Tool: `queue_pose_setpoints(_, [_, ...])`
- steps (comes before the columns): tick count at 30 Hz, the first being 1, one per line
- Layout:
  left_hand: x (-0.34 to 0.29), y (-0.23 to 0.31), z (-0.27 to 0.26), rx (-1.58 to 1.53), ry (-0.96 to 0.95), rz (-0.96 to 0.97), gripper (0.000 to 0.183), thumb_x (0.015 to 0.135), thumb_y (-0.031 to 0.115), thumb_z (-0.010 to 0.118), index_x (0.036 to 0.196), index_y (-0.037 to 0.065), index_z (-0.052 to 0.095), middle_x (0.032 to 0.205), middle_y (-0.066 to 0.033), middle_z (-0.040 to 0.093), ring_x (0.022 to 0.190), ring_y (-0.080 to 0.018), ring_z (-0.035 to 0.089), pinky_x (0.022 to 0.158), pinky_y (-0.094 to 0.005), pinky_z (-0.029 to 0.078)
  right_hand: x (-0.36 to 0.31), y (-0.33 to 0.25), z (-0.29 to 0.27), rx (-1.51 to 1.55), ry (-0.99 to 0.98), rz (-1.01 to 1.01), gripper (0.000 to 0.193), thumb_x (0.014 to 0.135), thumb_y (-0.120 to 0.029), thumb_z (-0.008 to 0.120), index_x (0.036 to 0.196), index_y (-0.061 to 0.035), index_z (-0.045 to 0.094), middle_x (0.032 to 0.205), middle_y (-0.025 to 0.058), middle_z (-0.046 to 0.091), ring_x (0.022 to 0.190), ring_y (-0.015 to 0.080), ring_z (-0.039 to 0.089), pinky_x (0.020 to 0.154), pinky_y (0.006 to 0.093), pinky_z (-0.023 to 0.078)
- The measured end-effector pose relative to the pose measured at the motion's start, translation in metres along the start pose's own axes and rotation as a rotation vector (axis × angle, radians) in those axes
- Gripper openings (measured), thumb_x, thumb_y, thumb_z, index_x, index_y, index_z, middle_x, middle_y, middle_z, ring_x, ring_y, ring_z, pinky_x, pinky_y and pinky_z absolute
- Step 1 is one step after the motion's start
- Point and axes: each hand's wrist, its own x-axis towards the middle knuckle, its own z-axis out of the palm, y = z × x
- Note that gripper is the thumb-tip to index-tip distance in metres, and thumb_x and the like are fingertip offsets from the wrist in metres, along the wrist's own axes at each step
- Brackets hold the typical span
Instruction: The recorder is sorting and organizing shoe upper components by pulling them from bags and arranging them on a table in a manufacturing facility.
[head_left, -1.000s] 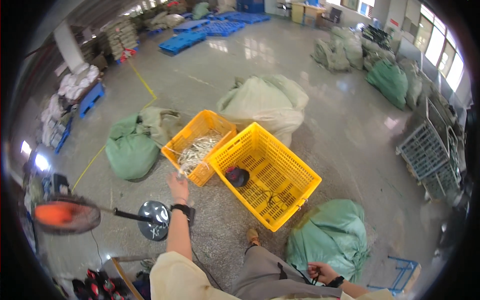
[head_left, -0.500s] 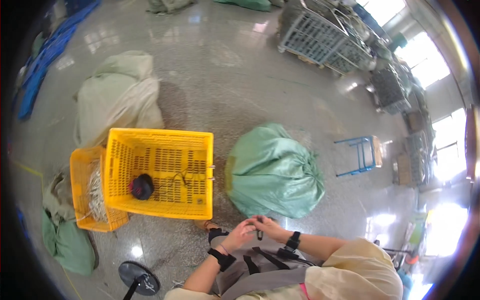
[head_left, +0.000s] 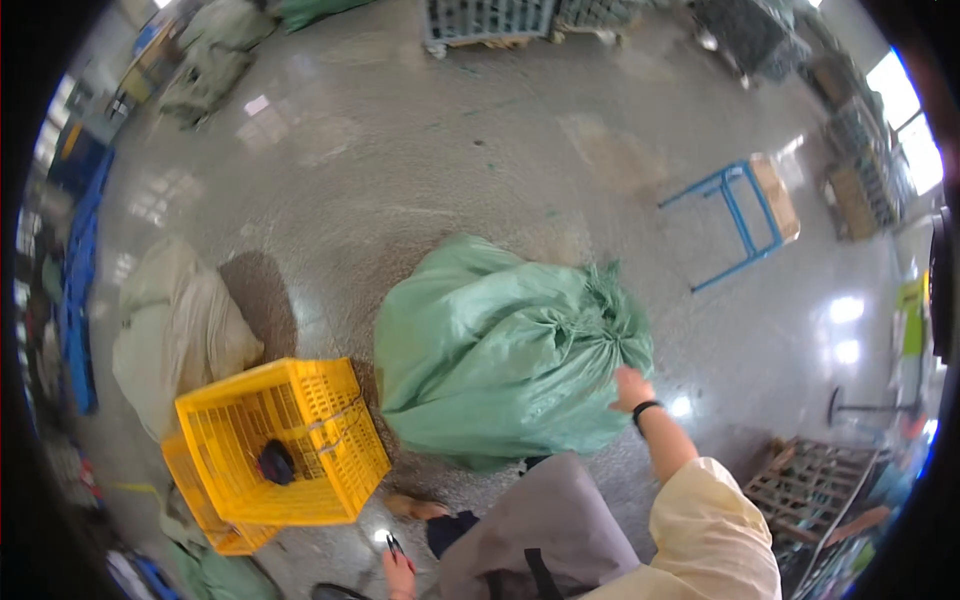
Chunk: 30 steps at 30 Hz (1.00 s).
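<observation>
A large green woven sack (head_left: 490, 350) lies in front of me, its mouth gathered into a tied, frayed bunch (head_left: 610, 325) at the right. My right hand (head_left: 632, 388) reaches over the sack's right side, just below that bunch, fingers stretched out and nothing visible in them. Whether the fingertips touch the fabric, I cannot tell. Low in the view, my left hand (head_left: 398, 580) is closed around a small dark tool with red parts (head_left: 396, 550), its slim tips pointing up. Its exact kind is too small to make out.
Left of the sack stands a yellow plastic crate (head_left: 345, 440) holding a dark round object (head_left: 275, 462). It overlaps a second yellow crate (head_left: 185, 480). A pale sack (head_left: 180, 330) lies behind them. A blue-legged stool (head_left: 745, 215) is at right; wheeled cages (head_left: 490, 20) stand far off.
My hands, together before, have parted: the right has gone out to the sack, the left down low with the small tool. The view has turned right, and the sack appears larger.
</observation>
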Motion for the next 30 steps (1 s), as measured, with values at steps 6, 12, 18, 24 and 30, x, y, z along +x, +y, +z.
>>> queue_pose_setpoints(6, [-0.075,0.132,0.075,0.779,-0.015,0.163,0.042,0.081,0.032,0.058,0.101,-0.005,0.055,0.082,-0.0235,0.061,0.072,-0.0359,0.058,0.066,-0.0411,0.045,0.108,0.116,0.018,0.004,0.032,0.038,0.105,0.056,-0.04,0.079,0.138,-0.0154,0.019,0.146,0.0072,0.018,0.134,0.0296,0.017,0.1,0.0494,0.03])
queue_pose_setpoints(12, [0.044,0.073,0.133,0.942,-0.227,0.059,0.051,0.082,0.035,0.059,0.112,-0.005,0.049,0.088,-0.0235,0.058,0.087,-0.0281,0.059,0.076,-0.0367,0.045,0.167,0.05,0.091,-0.13,0.296,-0.212,0.032,0.076,-0.029,0.058,0.104,-0.0137,0.062,0.118,0.0098,0.051,0.125,0.0287,0.033,0.102,0.0507,0.02])
queue_pose_setpoints(18, [0.064,0.176,0.316,0.637,-0.527,0.615,0.043,0.089,0.01,0.045,0.13,0.004,0.032,0.119,-0.014,0.046,0.059,-0.0171,0.053,0.051,-0.0238,0.043,-0.006,0.027,0.117,0.294,-0.046,-0.488,0.017,0.073,-0.023,0.055,0.081,-0.0089,0.054,0.07,0.0105,0.059,0.067,0.0302,0.061,0.066,0.0435,0.048])
queue_pose_setpoints(24, [0.004,0.205,0.429,1.055,-0.953,0.699,0.066,0.084,0.017,0.05,0.14,0.016,0.014,0.145,-0.0181,0.008,0.091,-0.0402,0.057,0.08,-0.0472,0.046,-0.104,0.07,0.108,1.058,-0.722,-0.508,0.063,0.084,-0.048,0.052,0.126,-0.0054,0.032,0.114,0.0193,0.048,0.1,0.031,0.054,0.082,0.0365,0.044])
queue_pose_setpoints(30, [0.065,0.128,0.35,1.774,-0.669,0.349,0.038,0.08,0.014,0.042,0.117,0.018,0.047,0.121,-0.0158,0.042,0.084,-0.0336,0.061,0.072,-0.0451,0.048,-0.028,0.104,0.133,0.547,-0.323,0.134,0.05,0.079,-0.024,0.053,0.121,-0.0004,0.04,0.112,0.0218,0.053,0.093,0.0353,0.058,0.08,0.0422,0.046])
